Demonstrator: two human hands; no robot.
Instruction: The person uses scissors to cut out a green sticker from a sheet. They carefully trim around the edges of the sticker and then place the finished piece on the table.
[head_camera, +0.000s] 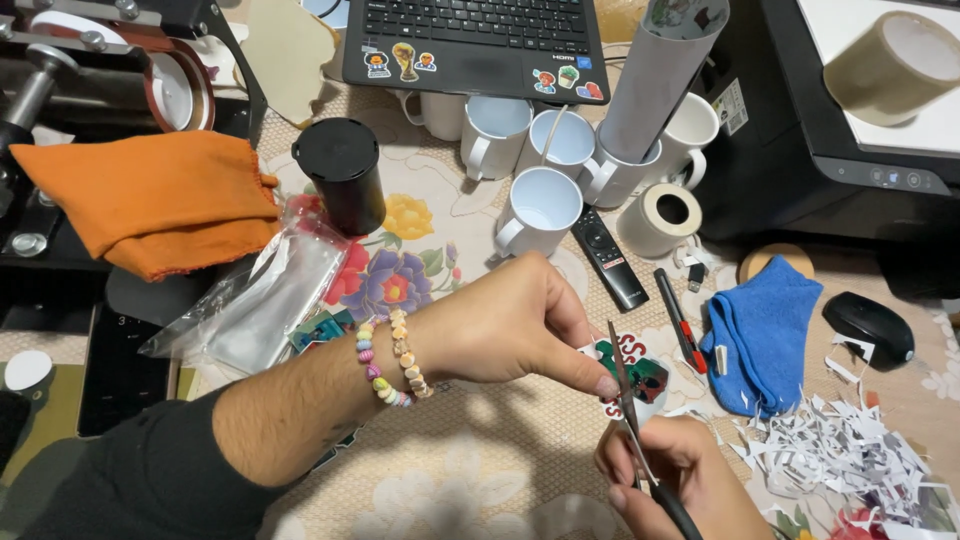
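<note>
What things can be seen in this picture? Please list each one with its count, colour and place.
Printed cutout: one, red, green and white, held at centre right.
Scissors: one, dark handles, cutting the cutout.
Mugs: about six, white, top centre.
Paper scraps: many, white, lower right.
Cloth: one, blue, right.
Orange cloth: one, upper left.
Black canister: one, beside the orange cloth.
Remote: one, black, below the mugs.
Mouse: one, black, far right.
Laptop: one, black, top.
Tape roll: one, cream, right of the mugs.
Left hand: pinches the cutout; bead bracelets on the wrist.
Right hand: works the scissors.
</note>
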